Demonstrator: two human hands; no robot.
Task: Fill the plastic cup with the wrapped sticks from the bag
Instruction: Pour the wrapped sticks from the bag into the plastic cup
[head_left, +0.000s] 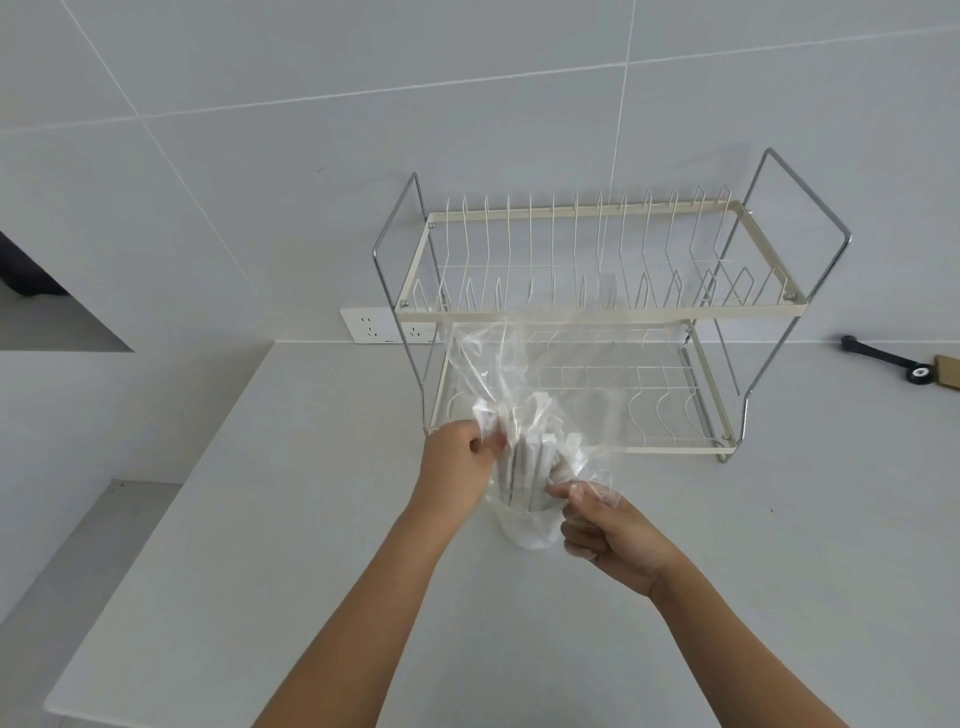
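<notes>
At far left, dark ledge (31, 275) cut into tiled wall (208, 156), then socket (371, 325) low on that wall, just left of rack. On white counter (260, 519), near centre: left hand (457, 462) closed in a pinch on crumpled bag (498, 384) film at bundle's left side, fingers curled, thumb toward bag. Clear bag draped over sticks (524, 467), loose film rising in front of rack's lower shelf. Sticks upright, packed together, lower ends down in cup (530, 530); cup standing on counter between both hands, partly veiled by film. Right hand (608, 530) just right of cup, fingers curled, thumb and forefinger pinching film at cup's rim, film lying over knuckles. Behind, two-tier wire rack (597, 312) against wall, touching bag's upper film or merely behind it, cannot tell. Far right on counter, well apart: black-handled tool (883, 358) beside a tan object (948, 376) cut by frame edge.
</notes>
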